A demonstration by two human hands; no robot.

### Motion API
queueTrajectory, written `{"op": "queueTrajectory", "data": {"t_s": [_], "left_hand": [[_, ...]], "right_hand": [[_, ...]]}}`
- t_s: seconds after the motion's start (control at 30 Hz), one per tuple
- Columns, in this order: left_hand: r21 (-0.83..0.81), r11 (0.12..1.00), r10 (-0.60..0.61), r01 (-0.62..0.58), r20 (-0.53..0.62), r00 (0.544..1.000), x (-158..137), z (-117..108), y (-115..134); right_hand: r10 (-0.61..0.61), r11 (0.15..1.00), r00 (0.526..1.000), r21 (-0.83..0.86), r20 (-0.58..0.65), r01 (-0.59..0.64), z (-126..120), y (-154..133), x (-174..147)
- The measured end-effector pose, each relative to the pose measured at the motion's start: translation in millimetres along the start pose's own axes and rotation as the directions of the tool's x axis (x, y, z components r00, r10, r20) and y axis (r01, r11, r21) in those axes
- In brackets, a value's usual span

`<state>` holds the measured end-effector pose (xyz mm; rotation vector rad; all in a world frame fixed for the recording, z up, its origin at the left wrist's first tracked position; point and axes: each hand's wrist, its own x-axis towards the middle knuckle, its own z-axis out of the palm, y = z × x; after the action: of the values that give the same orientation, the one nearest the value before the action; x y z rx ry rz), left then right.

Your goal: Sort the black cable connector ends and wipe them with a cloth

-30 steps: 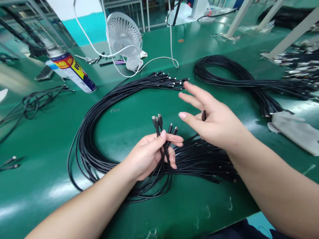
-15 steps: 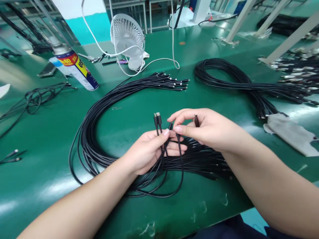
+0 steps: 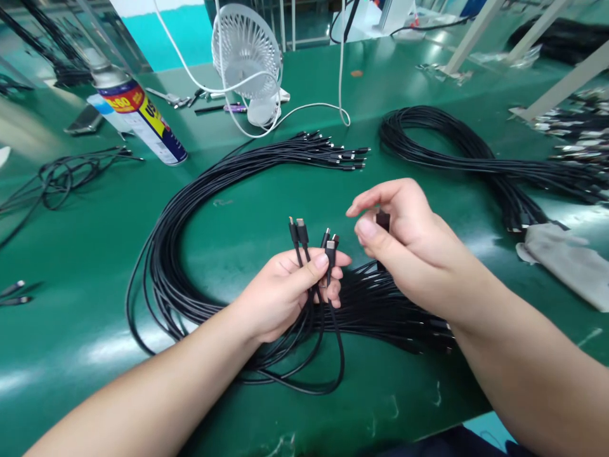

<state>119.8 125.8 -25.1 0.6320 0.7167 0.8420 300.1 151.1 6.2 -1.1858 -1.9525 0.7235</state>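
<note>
Several black USB cables (image 3: 337, 355) are pinched by my left hand (image 3: 290, 285), their metal-tipped connectors (image 3: 302, 232) standing up past the thumb. Two of these ends point up on the left; the others sit close together by the fingertips. To the right, my right hand (image 3: 404, 241) is raised, thumb and index finger apart. A small dark block-shaped piece (image 3: 382, 221) is tucked in its curled fingers; its kind is not clear. Beneath both hands lies a large curved bundle of black cables (image 3: 166, 254) on the green table (image 3: 266, 222).
A second looped cable bundle (image 3: 438, 120) lies at the back right, near a grey cloth piece (image 3: 566, 260). A spray can (image 3: 147, 120), a small white fan (image 3: 247, 57) with a white cord, and loose cables (image 3: 66, 178) are at the back and left.
My right hand has moved right and slightly up, away from my left hand. The connector it was touching now stands in my left hand beside the others.
</note>
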Motion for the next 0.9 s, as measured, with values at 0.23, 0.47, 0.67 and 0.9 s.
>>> {"op": "queueTrajectory", "data": {"t_s": [0.23, 0.47, 0.67, 0.9], "left_hand": [[0.006, 1.0, 0.003, -0.004, 0.024, 1.0, -1, 0, -1], [0.025, 0.999, 0.025, -0.026, 0.042, 0.999, 0, 0, -1], [0.057, 0.998, 0.028, -0.029, 0.019, 0.999, -1, 2, 1], [0.082, 0.996, 0.019, -0.018, -0.019, 1.0, -1, 2, 1]], "right_hand": [[-0.27, 0.921, 0.963, -0.286, 0.02, 0.265, 2, -7, -10], [-0.392, 0.755, 0.911, -0.52, 0.129, 0.399, -2, -12, -14], [-0.433, 0.657, 0.892, -0.632, 0.13, 0.411, 0, -14, -14], [-0.429, 0.641, 0.891, -0.646, 0.148, 0.415, 1, -14, -14]]}}
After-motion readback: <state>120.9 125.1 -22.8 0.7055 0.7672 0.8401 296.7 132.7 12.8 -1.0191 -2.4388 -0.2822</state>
